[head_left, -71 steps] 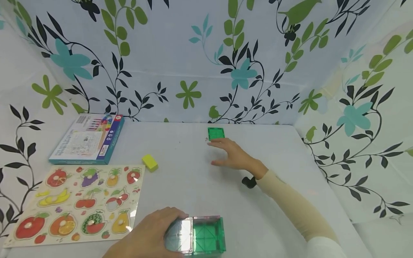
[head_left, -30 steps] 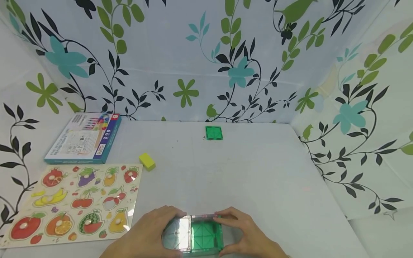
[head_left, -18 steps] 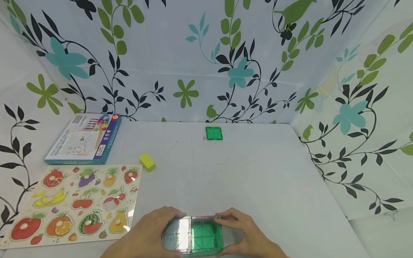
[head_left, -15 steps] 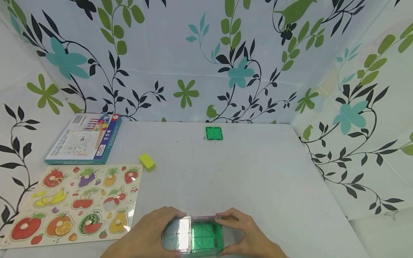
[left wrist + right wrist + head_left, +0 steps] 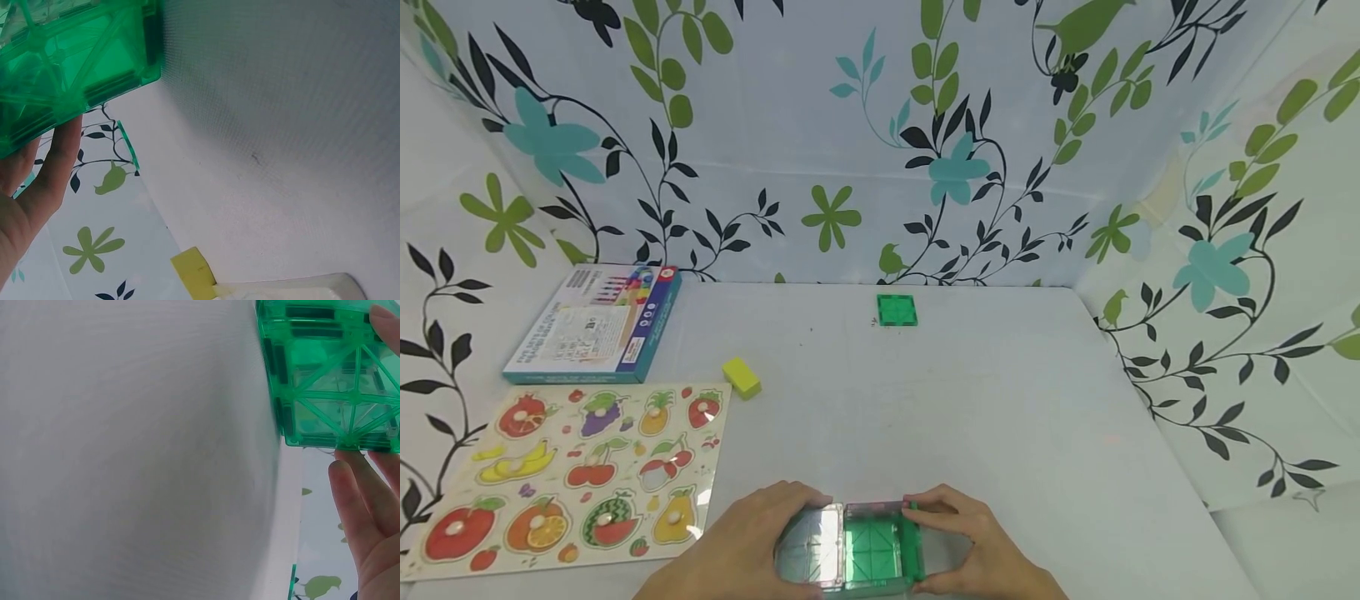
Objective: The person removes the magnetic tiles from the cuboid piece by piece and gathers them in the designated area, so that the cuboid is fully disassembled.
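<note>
A small box of clear and green magnetic tiles (image 5: 868, 546) sits at the table's near edge. My left hand (image 5: 752, 542) curls over its clear left side, and my right hand (image 5: 977, 550) grips its green right wall between fingers and thumb. In the left wrist view the green tiles (image 5: 69, 69) fill the top left, with my fingers (image 5: 50, 169) against their edge. The right wrist view shows the green wall (image 5: 331, 381) with my fingers (image 5: 369, 512) just beside it. One loose green tile (image 5: 897, 310) lies flat near the far edge.
A fruit puzzle board (image 5: 572, 475) lies at the left, with a blue box (image 5: 597, 321) behind it and a yellow block (image 5: 742, 377) beside it. The white table (image 5: 1000, 400) is walled in by floral curtains at the back and both sides.
My right hand came back from the far green tile and took hold of the box's right side. In the last half second the green right wall has tipped up slightly. My left hand stays put.
</note>
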### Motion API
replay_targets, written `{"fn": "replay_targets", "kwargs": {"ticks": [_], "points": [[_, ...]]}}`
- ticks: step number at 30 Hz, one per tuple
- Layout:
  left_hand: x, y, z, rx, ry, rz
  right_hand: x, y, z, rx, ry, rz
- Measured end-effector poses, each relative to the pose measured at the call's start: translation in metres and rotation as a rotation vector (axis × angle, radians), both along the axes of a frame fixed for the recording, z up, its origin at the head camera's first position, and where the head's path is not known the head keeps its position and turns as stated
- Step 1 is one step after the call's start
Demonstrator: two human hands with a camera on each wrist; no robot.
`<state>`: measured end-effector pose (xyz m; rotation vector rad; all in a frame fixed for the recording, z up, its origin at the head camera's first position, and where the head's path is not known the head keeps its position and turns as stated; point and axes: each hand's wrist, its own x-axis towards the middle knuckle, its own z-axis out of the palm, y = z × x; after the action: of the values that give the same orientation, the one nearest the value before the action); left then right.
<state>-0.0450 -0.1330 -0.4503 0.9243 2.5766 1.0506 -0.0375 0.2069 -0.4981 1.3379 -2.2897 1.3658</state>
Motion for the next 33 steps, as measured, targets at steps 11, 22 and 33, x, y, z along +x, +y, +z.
{"fn": "replay_targets", "kwargs": {"ticks": [11, 22, 33], "points": [[0.0, 0.001, 0.002, -0.033, -0.085, 0.013, 0.0, -0.001, 0.0, -0.015, 0.017, 0.001], [-0.001, 0.002, 0.003, -0.028, -0.102, 0.011, 0.001, 0.006, 0.002, -0.041, -0.007, -0.027], [-0.001, 0.0, 0.003, -0.043, -0.141, 0.015, -0.026, 0.04, 0.031, 0.037, -0.062, -0.203]]}}
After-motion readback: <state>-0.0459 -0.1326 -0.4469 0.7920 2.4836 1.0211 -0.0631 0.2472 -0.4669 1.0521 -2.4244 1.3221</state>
